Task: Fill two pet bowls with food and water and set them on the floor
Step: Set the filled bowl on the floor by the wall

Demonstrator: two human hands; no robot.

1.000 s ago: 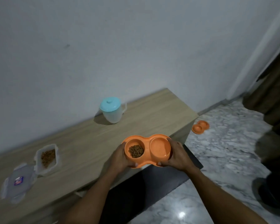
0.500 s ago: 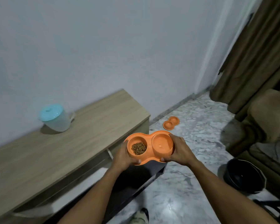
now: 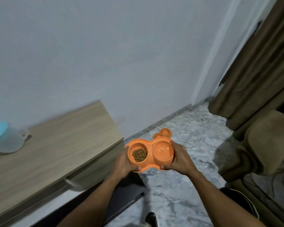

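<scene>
At nine o'clock the jug [image 3: 4, 138] with the pale blue lid now sits at the very edge of view on the tabletop [image 3: 56, 148]; a second ago it stood near the middle, with the open food box beside it, and that box has since slipped out of sight. The person has turned away from the tabletop toward the floor.

Just below centre, the left hand [image 3: 124, 163] has its grip clamped on the left end of the orange double bowl [image 3: 150, 153], thumb over the near rim. The dry food [image 3: 139, 155] fills the bottom of the left cup. The right cup looks glossy, though whether it holds water cannot be told for sure. The right hand [image 3: 179, 158] is clamped on the right end in the same way. The bowl is held level, clear of the tabletop and above the marble floor [image 3: 187, 185], where a second earlier it hung over the tabletop's front edge.

At twelve o'clock from the held bowl, another orange double bowl [image 3: 162, 134] already rests on the floor near the wall, and it has grown nearer in view. At three o'clock stand a brown curtain [image 3: 261, 71] and a padded chair [image 3: 261, 145].

This reads as the carrying step: one bowl seems placed, the second is on its way. Keeping it level matters most, since a tilt could spill the contents.
</scene>
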